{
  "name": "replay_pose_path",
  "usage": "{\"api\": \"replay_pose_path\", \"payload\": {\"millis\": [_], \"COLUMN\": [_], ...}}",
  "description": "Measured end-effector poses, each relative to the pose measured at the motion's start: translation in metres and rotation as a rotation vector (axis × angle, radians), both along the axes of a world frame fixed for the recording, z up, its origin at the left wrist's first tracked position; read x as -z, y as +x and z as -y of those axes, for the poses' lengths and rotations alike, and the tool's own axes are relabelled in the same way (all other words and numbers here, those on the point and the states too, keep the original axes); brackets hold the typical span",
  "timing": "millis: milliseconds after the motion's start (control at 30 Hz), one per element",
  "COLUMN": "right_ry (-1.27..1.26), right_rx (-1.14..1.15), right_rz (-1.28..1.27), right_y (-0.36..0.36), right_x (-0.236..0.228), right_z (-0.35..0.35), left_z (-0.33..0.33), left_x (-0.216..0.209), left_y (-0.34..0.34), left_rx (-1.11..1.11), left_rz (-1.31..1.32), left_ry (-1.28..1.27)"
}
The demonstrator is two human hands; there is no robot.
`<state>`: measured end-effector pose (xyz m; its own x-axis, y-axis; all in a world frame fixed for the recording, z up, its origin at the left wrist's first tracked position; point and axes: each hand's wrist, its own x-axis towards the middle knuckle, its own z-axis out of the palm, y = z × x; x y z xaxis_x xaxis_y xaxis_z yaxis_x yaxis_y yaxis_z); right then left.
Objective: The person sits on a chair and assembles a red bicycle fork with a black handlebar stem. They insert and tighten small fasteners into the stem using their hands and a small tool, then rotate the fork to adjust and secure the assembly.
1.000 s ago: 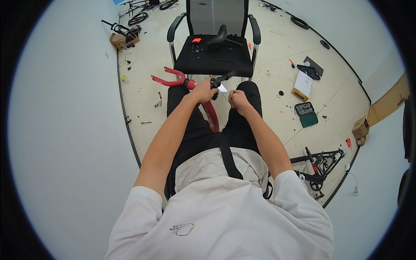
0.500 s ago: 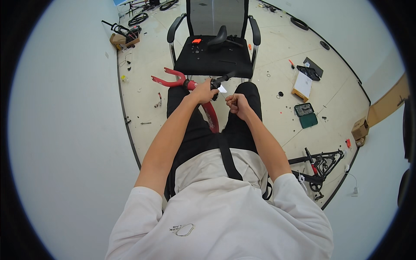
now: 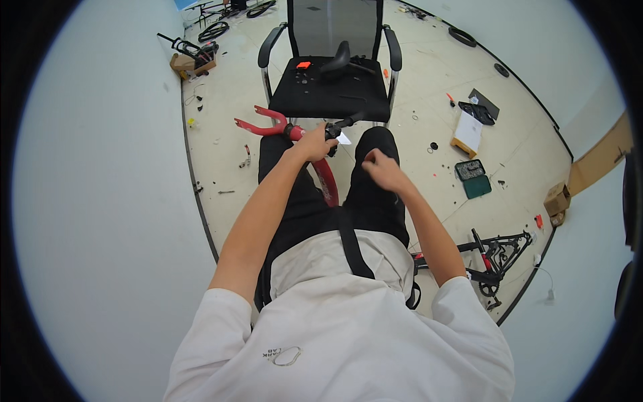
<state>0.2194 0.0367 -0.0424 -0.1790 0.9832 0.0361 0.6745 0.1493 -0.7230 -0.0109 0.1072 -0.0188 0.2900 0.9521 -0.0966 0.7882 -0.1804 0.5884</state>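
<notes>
A red bicycle fork (image 3: 271, 126) lies across my lap, its two prongs pointing left past my left knee. Joined to it are a black clamp-like part with a rod (image 3: 343, 124) and a curved red piece (image 3: 326, 182) that runs down between my thighs. My left hand (image 3: 313, 143) is closed around the assembly where red meets black. Over my right thigh, apart from the fork, is my right hand (image 3: 384, 170) with its fingers curled in. Whatever it may hold is hidden.
Facing me, an office chair (image 3: 328, 90) carries a bicycle saddle (image 3: 337, 59), an orange item (image 3: 303, 65) and small parts. On the floor at right lie an open green case (image 3: 477, 186), a white-topped box (image 3: 467, 132) and a black bicycle frame (image 3: 495, 261). Walls rise on both sides.
My right hand has drawn back from beside the black part, moving right and toward me over my thigh. My left hand and the fork have stayed almost still.
</notes>
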Motion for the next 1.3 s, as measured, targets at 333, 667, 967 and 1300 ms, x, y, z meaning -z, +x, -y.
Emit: {"api": "replay_pose_path", "payload": {"millis": [333, 667, 967, 1300], "right_ry": [0.043, -0.034, 0.102, 0.143], "right_rx": [-0.274, 0.011, 0.243, 0.073], "right_rz": [-0.21, -0.687, -0.689, -0.671], "right_y": [-0.007, 0.009, 0.02, 0.012], "right_x": [0.008, 0.016, 0.017, 0.023], "right_z": [0.057, 0.027, 0.02, 0.02], "left_z": [0.001, 0.004, -0.002, -0.001], "left_x": [-0.002, -0.006, 0.004, 0.005], "left_y": [-0.001, 0.001, -0.001, -0.002], "left_rx": [0.017, 0.007, 0.023, 0.031], "left_rz": [0.047, 0.062, 0.034, 0.056], "left_ry": [0.028, 0.013, 0.075, 0.095]}}
